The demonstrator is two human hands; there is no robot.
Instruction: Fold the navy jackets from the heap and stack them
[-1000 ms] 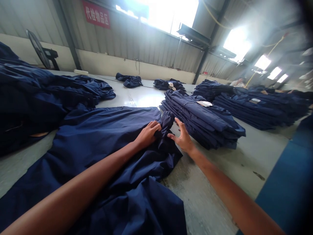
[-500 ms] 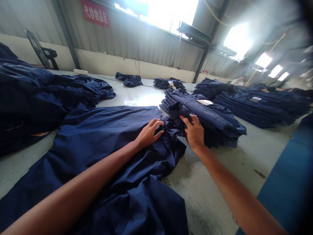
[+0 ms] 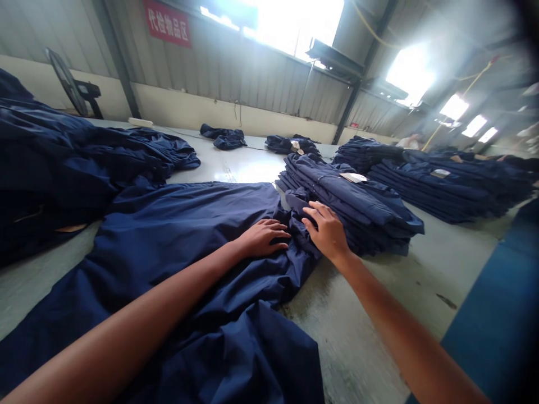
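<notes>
A large navy garment [image 3: 181, 247] lies spread across the grey table [image 3: 421, 280] in front of me. My left hand [image 3: 263, 238] rests flat on its far right edge with the fingers stretched out. My right hand [image 3: 326, 230] lies just beside it, fingers extended over a bunched sleeve end [image 3: 297, 205] of the garment, pressing it down. Right behind my right hand stands a stack of folded navy garments [image 3: 353, 202] with a white tag on top.
A heap of loose navy garments [image 3: 63, 163] fills the left side. More folded stacks [image 3: 442, 179] lie at the right, small bundles [image 3: 223, 137] at the far end. A fan [image 3: 69, 87] stands by the wall under a red sign [image 3: 167, 23]. Blue floor [image 3: 497, 320] borders the table.
My left hand let go of the bunched sleeve and flattened on the garment. My right hand came in from open air, took the sleeve end, and now presses it down.
</notes>
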